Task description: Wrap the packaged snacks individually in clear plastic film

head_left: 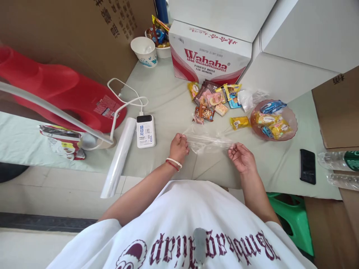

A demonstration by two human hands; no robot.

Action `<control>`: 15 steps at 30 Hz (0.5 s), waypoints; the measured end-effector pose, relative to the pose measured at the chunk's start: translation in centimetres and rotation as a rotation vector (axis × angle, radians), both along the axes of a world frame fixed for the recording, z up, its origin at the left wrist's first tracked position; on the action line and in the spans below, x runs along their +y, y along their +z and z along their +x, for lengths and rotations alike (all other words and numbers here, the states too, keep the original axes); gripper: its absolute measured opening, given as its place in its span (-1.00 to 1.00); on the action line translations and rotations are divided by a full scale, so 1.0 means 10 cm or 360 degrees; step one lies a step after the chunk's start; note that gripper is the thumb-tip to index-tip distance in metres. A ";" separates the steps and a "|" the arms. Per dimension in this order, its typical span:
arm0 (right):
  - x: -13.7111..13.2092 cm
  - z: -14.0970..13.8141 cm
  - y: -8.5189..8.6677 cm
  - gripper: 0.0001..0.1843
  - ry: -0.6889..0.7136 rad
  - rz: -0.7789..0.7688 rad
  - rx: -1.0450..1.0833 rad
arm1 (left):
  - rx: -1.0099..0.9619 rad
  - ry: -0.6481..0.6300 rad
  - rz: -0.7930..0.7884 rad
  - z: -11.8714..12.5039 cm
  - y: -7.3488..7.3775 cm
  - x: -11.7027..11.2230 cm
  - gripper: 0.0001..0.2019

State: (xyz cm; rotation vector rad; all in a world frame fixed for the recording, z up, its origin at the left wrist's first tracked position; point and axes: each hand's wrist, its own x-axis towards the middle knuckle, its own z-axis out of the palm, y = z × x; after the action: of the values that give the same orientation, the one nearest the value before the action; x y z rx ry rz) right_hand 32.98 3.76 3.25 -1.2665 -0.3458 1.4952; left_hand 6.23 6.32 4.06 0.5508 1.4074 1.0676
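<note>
We hold a clear plastic bag (207, 140) stretched crosswise between our two hands, low over the tabletop (165, 99), close to its near edge and about midway along it. Our left hand (178, 147), with beaded bracelets (174, 163) at the wrist, grips the bag's left end between thumb and curled fingers. Our right hand (242, 158) pinches the right end, its fingers bent inward.

Just beyond the bag, toward the far edge, we see a loose pile of wrapped snacks (213, 100) in front of a Wahaha carton (207, 56). A single yellow packet (239, 123) lies to the pile's right, just beside a pink see-through bowl (294, 125) of more wrapped snacks. Crumpled clear plastic (248, 100) sits behind that packet.

Near the right near corner we have a black phone (307, 166) lying flat. On our left, a white power bank (146, 132) with its cable plugged in lies beside a roll of clear film (119, 158), whose lower end juts past the near edge. A paper cup (144, 53) stands left of the carton.
</note>
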 end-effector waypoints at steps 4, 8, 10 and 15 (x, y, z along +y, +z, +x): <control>0.16 0.23 -0.03 -0.57 -0.0047 -0.0043 -0.0322 | -0.0085 -0.0334 -0.0052 -0.31 0.02 0.04 -0.64; 0.31 0.26 -0.03 -0.54 0.0015 -0.0025 -0.0628 | 0.0084 -0.0621 -0.0023 -0.61 0.00 0.08 -0.66; 0.34 0.17 -0.05 -0.54 0.0086 0.0008 -0.0672 | 0.0523 -0.0479 0.0184 -0.65 -0.01 0.03 -0.70; 0.33 -0.11 -0.14 -0.59 0.0131 -0.0058 -0.0761 | 0.1482 -0.0605 0.1304 -0.45 -0.04 -0.18 -0.46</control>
State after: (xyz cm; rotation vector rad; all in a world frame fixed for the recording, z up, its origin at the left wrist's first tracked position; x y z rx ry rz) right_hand 31.85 7.10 1.88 -1.6532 -0.6916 1.2565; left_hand 1.75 4.51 3.70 2.0231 1.4679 1.0849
